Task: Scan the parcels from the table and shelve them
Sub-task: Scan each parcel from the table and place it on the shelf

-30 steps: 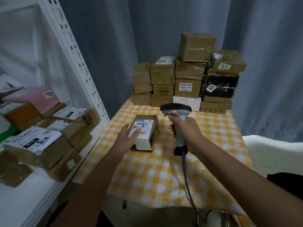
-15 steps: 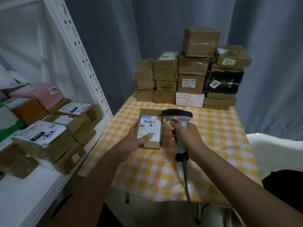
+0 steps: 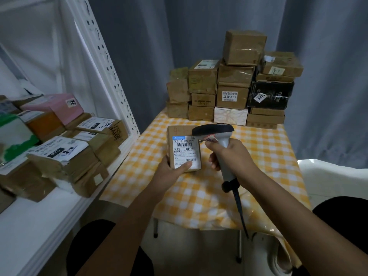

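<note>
We see two bare forearms with no sleeves reaching the wrists, a left hand point(image 3: 169, 173) and a right hand point(image 3: 234, 156) without rings or gloves, and dark trousers over both knees.

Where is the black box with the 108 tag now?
In the head view the black box sits at the right of the parcel stack at the table's far end, between brown boxes above and below.

Both bare forearms reach forward from the bottom edge. The left hand point(image 3: 171, 172) grips a small parcel point(image 3: 184, 150) from below, thumb lying across its label. The right hand point(image 3: 232, 156) is curled round a scanner's handle point(image 3: 225, 156) (index finger up by the head), wrist roughly level.
</note>
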Motion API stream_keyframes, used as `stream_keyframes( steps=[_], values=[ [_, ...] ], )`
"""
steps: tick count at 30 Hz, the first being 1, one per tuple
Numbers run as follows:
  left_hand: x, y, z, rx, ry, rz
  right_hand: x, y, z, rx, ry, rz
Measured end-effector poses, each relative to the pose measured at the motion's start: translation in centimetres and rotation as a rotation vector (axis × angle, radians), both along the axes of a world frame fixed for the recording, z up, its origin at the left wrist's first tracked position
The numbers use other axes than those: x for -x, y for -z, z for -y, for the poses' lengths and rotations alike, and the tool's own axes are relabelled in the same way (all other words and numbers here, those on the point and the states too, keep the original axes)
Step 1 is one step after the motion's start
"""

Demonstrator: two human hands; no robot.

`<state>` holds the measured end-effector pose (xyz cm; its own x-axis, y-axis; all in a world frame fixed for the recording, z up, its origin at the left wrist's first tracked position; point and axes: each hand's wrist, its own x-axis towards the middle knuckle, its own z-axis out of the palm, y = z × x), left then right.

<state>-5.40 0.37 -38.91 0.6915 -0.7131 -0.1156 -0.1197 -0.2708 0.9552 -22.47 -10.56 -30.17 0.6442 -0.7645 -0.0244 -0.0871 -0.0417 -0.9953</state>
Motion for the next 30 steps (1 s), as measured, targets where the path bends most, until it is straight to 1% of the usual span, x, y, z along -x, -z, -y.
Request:
stream_keyframes(
  steps=[5, 9, 15, 25, 28, 30],
  values=[
    [0.9, -0.4, 0.1, 0.002, -0.043, 0.086, 1.6, -0.1, -0.5, -0.003, -0.030, -0.033],
    [0.5, 0.3, 0.5, -0.049, -0.071, 0.176, 2.5, -0.1, -0.7, -0.017, -0.025, -0.039],
    [-0.2, 1.2, 1.4, -0.101, -0.073, 0.246, 3.1, -0.6, -1.2, -0.013, -0.046, -0.042],
    [-0.8, 2.2, 1.6, -0.124, -0.071, 0.244, 3.7, -1.0, -1.5, -0.011, -0.037, -0.048],
    [-0.6, 1.9, 1.4, -0.114, -0.072, 0.205, 3.7, -1.2, -1.6, -0.019, -0.037, -0.044],
    [0.1, 1.3, 0.9, -0.071, -0.070, 0.173, 3.5, -1.3, -1.7, -0.029, -0.046, -0.040]
  ],
)
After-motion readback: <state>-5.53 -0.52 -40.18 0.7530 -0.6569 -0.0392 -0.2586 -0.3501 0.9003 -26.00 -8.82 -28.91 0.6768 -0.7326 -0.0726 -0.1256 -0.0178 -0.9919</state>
